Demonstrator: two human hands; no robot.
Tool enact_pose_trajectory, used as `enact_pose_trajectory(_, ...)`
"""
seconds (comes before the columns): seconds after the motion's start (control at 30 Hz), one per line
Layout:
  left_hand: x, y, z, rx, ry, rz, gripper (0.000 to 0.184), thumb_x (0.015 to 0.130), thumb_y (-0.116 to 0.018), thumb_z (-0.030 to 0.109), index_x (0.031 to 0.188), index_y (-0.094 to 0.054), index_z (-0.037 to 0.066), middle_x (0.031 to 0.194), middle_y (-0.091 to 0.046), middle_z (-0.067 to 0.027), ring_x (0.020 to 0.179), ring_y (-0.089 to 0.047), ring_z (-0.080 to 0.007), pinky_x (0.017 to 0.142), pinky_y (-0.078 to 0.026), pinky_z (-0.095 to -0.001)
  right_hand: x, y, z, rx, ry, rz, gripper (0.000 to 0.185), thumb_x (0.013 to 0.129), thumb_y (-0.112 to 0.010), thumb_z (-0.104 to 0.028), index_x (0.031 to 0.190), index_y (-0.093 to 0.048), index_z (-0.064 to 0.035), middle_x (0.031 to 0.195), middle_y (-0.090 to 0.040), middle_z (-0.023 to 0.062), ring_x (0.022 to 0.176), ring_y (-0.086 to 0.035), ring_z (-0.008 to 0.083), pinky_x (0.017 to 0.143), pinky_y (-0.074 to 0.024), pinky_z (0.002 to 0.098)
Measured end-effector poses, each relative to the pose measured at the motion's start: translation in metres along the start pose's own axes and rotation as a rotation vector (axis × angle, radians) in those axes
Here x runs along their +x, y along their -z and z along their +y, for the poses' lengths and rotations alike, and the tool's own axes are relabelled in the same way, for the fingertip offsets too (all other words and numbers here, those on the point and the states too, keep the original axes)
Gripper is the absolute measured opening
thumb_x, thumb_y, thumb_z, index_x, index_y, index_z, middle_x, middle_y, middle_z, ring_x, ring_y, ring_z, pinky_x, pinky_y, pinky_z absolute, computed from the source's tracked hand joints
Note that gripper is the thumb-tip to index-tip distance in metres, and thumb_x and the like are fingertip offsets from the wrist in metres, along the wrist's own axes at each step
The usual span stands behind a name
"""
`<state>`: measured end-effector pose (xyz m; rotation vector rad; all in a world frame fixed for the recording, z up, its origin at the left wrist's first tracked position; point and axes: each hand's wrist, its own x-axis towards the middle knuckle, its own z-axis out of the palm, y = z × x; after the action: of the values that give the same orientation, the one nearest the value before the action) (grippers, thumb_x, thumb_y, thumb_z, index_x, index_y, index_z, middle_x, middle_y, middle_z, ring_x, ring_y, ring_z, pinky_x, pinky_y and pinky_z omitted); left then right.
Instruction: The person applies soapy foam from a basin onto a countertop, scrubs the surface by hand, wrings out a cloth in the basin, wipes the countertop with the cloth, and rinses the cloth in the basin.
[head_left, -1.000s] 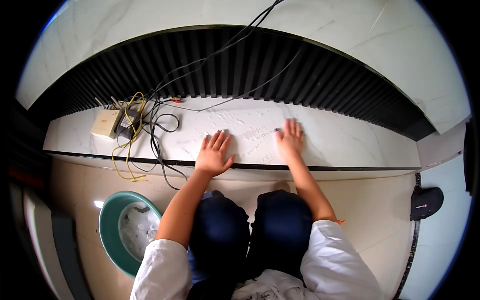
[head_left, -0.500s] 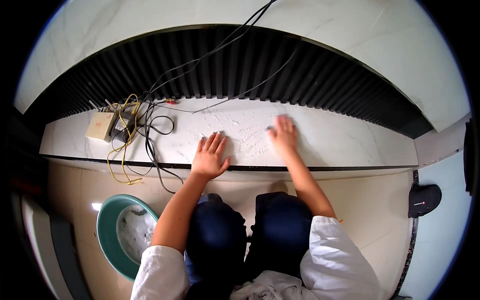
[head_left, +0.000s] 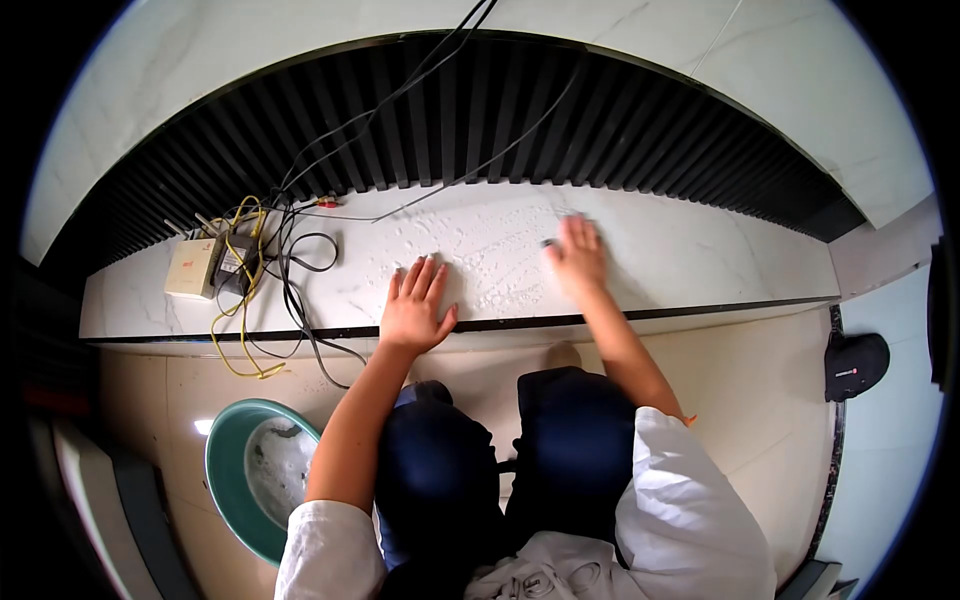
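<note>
My left hand (head_left: 413,312) lies palm down on the white marbled ledge (head_left: 720,265), its fingers spread near the front edge. My right hand (head_left: 580,262) is farther back on the same ledge, fingers stretched out and slightly blurred. A small dark spot shows by its thumb; I cannot tell what it is. Between and behind the hands, water drops (head_left: 490,265) and wet streaks cover the surface. Neither hand visibly holds anything.
Left on the ledge sit a white router (head_left: 194,268), a black adapter (head_left: 237,263), tangled black cables (head_left: 290,270) and a yellow cable (head_left: 215,330). A green basin (head_left: 228,480) of suds stands on the floor at left. Black slatted panelling (head_left: 450,110) backs the ledge. A black cap (head_left: 857,367) lies at right.
My right hand has shifted slightly to the right and back along the ledge. My left hand stays almost in place. The whole view has moved a little.
</note>
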<state>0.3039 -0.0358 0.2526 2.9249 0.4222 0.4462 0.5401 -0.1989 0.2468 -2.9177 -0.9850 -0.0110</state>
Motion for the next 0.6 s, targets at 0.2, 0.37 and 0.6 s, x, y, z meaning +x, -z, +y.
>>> enact_pose_trajectory(0.2,0.001,0.002,0.001,0.009,-0.003,-0.003,0.060,0.078,-0.051,0.036,0.128,-0.039,0.006,0.134,-0.037,-0.0158,0.127,-0.030,-0.0282,0.103,-0.023,-0.0472,-0.061,0.009,0.012,0.110,0.314,-0.037,0.064,0.086,-0.040,-0.042,0.139,-0.021,-0.0126,0.145,-0.018,0.0070,0.134,-0.015,0.0248,0.108,-0.0128,0.0423)
enact_pose_trajectory(0.37,0.000,0.000,0.002,0.026,-0.010,0.013,0.059,0.078,-0.051,0.035,0.128,-0.039,0.006,0.133,-0.038,-0.0156,0.126,-0.032,-0.0286,0.103,-0.023,-0.0469,-0.020,0.001,0.038,0.042,0.146,0.041,0.062,0.087,-0.039,-0.044,0.138,-0.024,-0.0108,0.144,-0.021,0.0061,0.134,-0.015,0.0246,0.108,-0.0145,0.0404)
enact_pose_trajectory(0.6,0.002,0.002,0.002,0.027,-0.005,-0.025,0.060,0.078,-0.049,0.037,0.129,-0.038,0.006,0.134,-0.037,-0.0156,0.126,-0.031,-0.0287,0.103,-0.022,-0.0476,-0.062,0.001,0.041,0.111,0.158,0.059,0.063,0.085,-0.040,-0.041,0.137,-0.024,-0.0090,0.144,-0.021,0.0078,0.133,-0.017,0.0247,0.107,-0.0144,0.0406)
